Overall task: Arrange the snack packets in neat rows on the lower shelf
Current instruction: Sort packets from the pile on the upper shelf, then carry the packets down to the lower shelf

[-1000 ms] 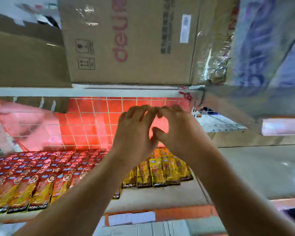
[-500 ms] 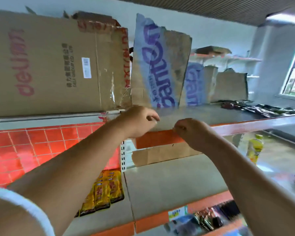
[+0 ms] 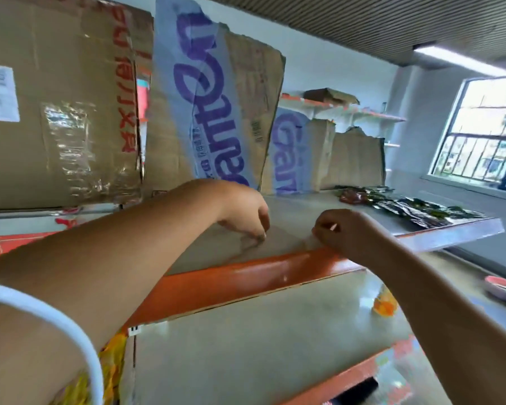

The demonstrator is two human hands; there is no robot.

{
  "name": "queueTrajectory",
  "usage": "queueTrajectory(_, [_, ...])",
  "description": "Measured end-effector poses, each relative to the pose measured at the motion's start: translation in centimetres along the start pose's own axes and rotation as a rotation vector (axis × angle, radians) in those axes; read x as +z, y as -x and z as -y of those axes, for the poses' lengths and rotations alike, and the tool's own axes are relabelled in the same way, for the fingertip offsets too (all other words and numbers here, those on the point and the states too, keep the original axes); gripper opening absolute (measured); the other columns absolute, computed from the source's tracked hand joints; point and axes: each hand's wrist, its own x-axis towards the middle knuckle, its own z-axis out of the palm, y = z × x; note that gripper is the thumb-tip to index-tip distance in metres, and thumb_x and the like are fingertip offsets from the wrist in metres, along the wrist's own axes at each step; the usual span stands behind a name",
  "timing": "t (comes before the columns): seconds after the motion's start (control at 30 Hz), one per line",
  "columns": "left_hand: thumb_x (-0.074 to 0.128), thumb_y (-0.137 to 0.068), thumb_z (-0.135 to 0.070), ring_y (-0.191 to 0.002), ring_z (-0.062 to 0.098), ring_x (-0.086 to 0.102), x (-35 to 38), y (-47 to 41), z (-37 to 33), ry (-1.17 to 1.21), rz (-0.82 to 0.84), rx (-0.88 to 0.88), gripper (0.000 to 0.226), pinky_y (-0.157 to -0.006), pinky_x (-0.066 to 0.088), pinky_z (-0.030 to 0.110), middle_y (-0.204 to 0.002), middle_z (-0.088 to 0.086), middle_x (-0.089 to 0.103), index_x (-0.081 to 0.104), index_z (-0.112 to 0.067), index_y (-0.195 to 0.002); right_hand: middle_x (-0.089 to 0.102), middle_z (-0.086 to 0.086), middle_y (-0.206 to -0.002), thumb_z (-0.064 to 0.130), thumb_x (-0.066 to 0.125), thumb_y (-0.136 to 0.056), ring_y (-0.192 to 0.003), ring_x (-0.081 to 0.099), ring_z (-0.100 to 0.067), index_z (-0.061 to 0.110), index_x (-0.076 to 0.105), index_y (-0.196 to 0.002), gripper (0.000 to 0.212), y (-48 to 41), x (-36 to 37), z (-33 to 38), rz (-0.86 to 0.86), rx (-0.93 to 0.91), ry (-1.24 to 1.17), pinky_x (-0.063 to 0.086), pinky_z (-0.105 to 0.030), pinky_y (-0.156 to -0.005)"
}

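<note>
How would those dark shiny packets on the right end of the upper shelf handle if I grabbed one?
The dark packets lie flat and thin, so probably light and floppy. Their glossy film may make them slippery on the smooth shelf. They overlap, so lifting one might drag neighbours.

Upper shelf [image 3: 289, 217]: cardboard boxes [image 3: 216, 112] stand in 1 row along its rear. Packets [image 3: 415, 210] lie on its right end. Left hand [image 3: 246, 211] is over its middle, fingertips at the surface. Right hand [image 3: 345, 232] is at its front edge, just right of the left. Lower shelf [image 3: 260, 340] lies beneath it.
</note>
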Motion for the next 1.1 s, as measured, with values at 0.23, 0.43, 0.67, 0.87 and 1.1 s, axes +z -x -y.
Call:
queueTrajectory(0.23, [0.063,-0.098,-0.048,-0.109,0.017,0.064,-2.6,-6.0,-3.8,-0.124,0.105,0.044,0.039,-0.101,0.054,0.041,-0.12,-0.009,0.063,0.063,-0.034,-0.134,0.072,0.005,-0.088,0.036,0.076,-0.085,-0.072,0.065,-0.015,0.033,0.069,-0.08,0.009,-4.6,-1.5,-5.6,0.096,0.019,0.046,0.056,-0.034,-0.071])
queueTrajectory(0.43, [0.063,-0.099,-0.046,-0.096,0.008,0.056,-3.2,-11.3,-7.0,-0.102,0.07,0.073,0.037,-0.088,0.046,0.029,-0.105,-0.016,0.058,0.064,-0.034,-0.133,0.071,0.003,-0.097,0.038,0.072,-0.088,-0.086,0.065,-0.02,0.025,0.072,-0.098,0.016,-8.0,-3.9,-10.6,0.048,0.008,0.143,0.055,-0.035,-0.079])
queueTrajectory(0.67, [0.067,-0.096,-0.048,-0.085,-0.001,0.053,-3.5,-18.5,-10.7,-0.024,0.06,-0.022,0.032,-0.088,0.044,0.029,-0.092,-0.026,0.055,0.067,-0.04,-0.127,0.072,-0.011,-0.096,0.033,0.063,-0.095,-0.093,0.069,-0.03,0.01,0.071,-0.099,0.025,-13.8,-10.8,-20.1,0.141,0.151,0.392,0.056,-0.039,-0.084])
queueTrajectory(0.87, [0.065,-0.098,-0.047,-0.104,0.006,0.057,-4.6,-24.4,-14.7,0.041,0.045,-0.062,0.034,-0.099,0.047,0.032,-0.101,-0.024,0.056,0.065,-0.039,-0.13,0.067,-0.001,-0.083,0.023,0.07,-0.093,-0.067,0.062,-0.015,0.038,0.067,-0.108,0.022,-17.4,-11.8,-26.7,0.611,0.044,0.235,0.053,-0.027,-0.053])
queueTrajectory(1.1, [0.067,-0.096,-0.043,-0.094,0.0,0.063,-4.7,-27.1,-15.1,0.216,-0.248,-0.041,0.019,-0.085,0.053,0.028,-0.101,-0.021,0.067,0.071,-0.042,-0.114,0.068,-0.002,-0.09,0.02,0.071,-0.091,-0.071,0.061,-0.01,0.026,0.07,-0.097,0.009,-19.9,-9.9,-25.9,0.729,-0.279,0.355,0.054,-0.024,-0.058])
